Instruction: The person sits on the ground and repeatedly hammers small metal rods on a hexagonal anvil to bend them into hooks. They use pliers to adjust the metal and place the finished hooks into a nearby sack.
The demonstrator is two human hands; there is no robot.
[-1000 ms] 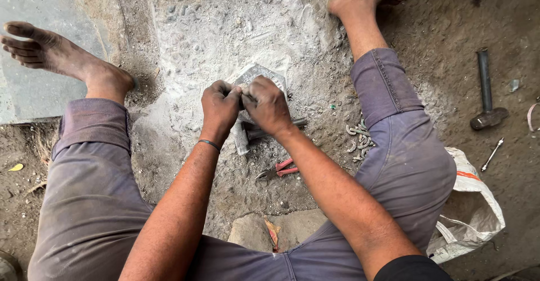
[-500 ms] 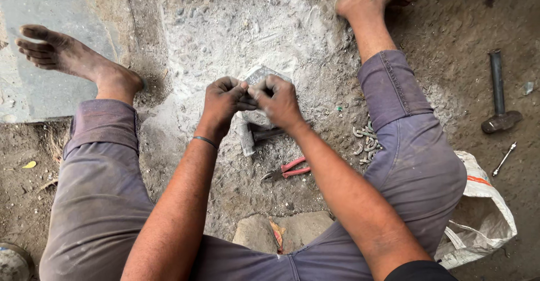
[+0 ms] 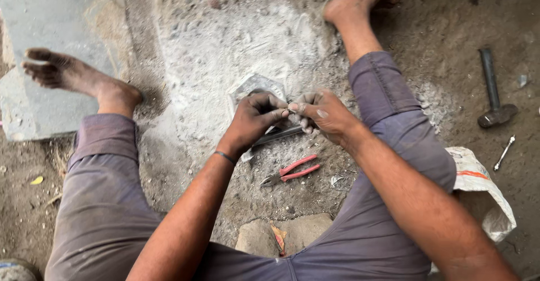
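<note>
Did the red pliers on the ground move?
No. The red pliers lie in the same spot beside the grey metal bar, below both hands; only the camera shifted.

The person wears loose grey-purple trousers (image 3: pixel 388 146), dusty and creased, with the hems ending above the ankles. Both feet are bare and coated in pale dust. Both forearms are bare, with no sleeves showing. A thin dark band (image 3: pixel 225 157) circles the wrist of the left hand (image 3: pixel 256 115). The right hand (image 3: pixel 323 115) carries no ring or band. Fingernails on both hands are short and grimed.
</note>
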